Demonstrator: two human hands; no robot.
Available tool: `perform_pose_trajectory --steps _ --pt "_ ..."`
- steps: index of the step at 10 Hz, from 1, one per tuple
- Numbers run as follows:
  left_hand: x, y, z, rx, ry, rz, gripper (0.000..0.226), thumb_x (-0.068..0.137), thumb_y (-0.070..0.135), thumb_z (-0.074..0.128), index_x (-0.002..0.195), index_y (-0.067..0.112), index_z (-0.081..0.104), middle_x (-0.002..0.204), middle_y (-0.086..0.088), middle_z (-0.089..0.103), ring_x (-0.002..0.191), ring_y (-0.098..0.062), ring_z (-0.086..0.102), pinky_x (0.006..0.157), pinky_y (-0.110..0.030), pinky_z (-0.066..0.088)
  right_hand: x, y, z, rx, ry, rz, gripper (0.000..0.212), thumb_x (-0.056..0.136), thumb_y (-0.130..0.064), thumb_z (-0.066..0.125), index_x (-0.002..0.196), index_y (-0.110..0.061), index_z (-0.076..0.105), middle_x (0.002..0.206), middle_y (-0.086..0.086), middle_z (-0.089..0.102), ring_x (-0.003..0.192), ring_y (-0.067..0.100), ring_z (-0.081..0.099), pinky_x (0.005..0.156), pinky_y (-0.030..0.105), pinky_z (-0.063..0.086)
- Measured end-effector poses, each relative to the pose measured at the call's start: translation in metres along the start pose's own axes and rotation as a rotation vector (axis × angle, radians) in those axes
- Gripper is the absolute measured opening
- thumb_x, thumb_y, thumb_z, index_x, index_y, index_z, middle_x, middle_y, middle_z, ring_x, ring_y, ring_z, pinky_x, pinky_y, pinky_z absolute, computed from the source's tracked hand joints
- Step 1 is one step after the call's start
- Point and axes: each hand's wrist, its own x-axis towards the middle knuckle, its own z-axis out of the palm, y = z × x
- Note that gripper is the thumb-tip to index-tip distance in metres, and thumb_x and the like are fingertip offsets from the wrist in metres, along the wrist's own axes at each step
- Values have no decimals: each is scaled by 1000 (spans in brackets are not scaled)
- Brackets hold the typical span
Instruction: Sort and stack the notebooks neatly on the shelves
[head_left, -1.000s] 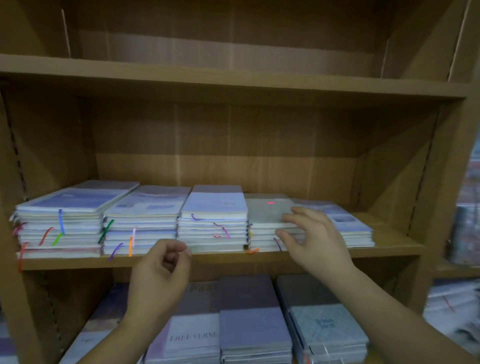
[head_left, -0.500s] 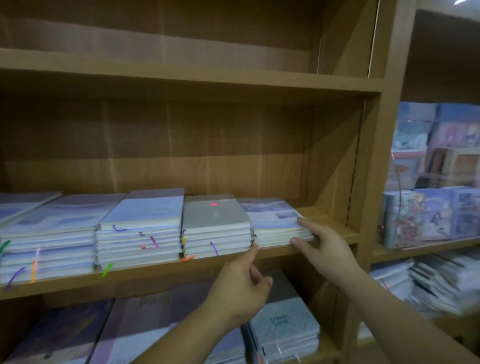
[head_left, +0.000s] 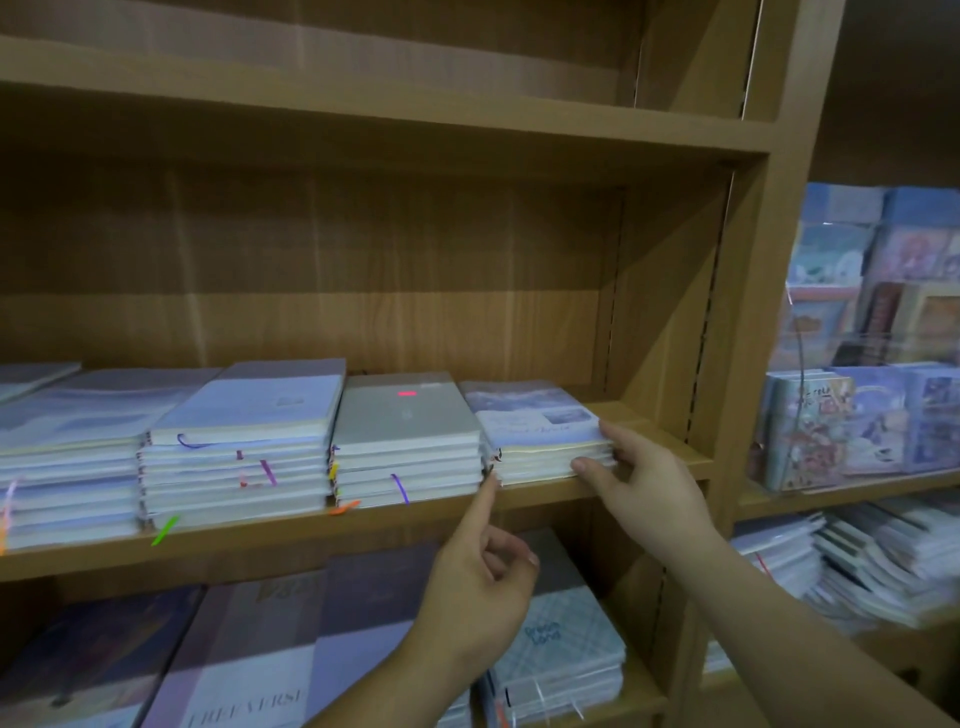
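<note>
Several stacks of notebooks lie side by side on the middle shelf (head_left: 291, 527). The rightmost stack (head_left: 524, 415) has a blue cloudy cover. My right hand (head_left: 649, 483) is at its front right corner, with the thumb on the front edge and the fingers along the right side. My left hand (head_left: 478, 587) reaches up from below; its straight index finger touches the stack's lower left front corner and its other fingers are curled. To the left sit a grey-covered stack (head_left: 410, 415) and a lilac-covered stack (head_left: 260, 405).
More notebooks lie on the lower shelf (head_left: 249, 675), one with a checked blue cover (head_left: 566, 634). A wooden upright (head_left: 748, 364) bounds the shelf on the right. Beyond it are colourful boxed books (head_left: 857, 426) and loose piles (head_left: 883, 561). The upper shelf (head_left: 363, 114) holds nothing visible.
The view has swung right. My right hand moved from the grey stack to the rightmost stack's right corner. My left hand rose from the shelf's front edge and now points at that stack's left corner.
</note>
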Motion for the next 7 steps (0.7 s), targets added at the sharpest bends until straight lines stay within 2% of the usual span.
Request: perform_pose_trajectory --steps 2,3,4,5,6,7 --pt "5 -2 -8 29 31 29 70 92 0 64 151 32 45 76 8 67 56 -1 46 60 -14 41 2 -4 -5 -108 -16 -16 63 87 -59 67 144 -39 50 133 -10 61 120 13 56 93 40 53" --pt "8 1 -9 15 50 28 68 93 2 64 153 26 43 79 2 69 60 0 49 64 -14 43 2 -3 -4 -98 -11 -8 64 85 -61 69 142 -42 51 131 -11 62 117 12 57 91 40 55" --pt "10 3 -6 -12 -7 3 79 93 4 67 159 27 29 81 -8 69 58 0 48 63 -15 42 2 -5 -4 -119 1 -5 65 83 -61 71 142 -41 52 129 -12 63 115 11 58 91 38 55" --pt "10 0 -3 -50 -22 -5 82 93 4 67 159 31 26 82 -7 71 59 -1 50 64 -16 43 -1 -6 0 -137 13 -23 64 84 -60 71 142 -42 51 129 -11 63 115 11 58 93 39 54" --pt "3 -2 -5 -13 -30 -5 76 94 1 64 156 32 32 78 4 70 59 0 50 65 -14 43 -6 -5 3 -128 18 -13 67 87 -56 69 147 -39 46 135 -10 61 121 14 56 98 40 52" --pt "0 -8 -18 115 -2 32 52 95 2 62 143 21 56 83 7 69 64 3 54 66 -12 44 -20 -5 9 24 80 -38 75 90 -46 71 155 -34 34 147 -7 50 133 16 48 107 40 46"
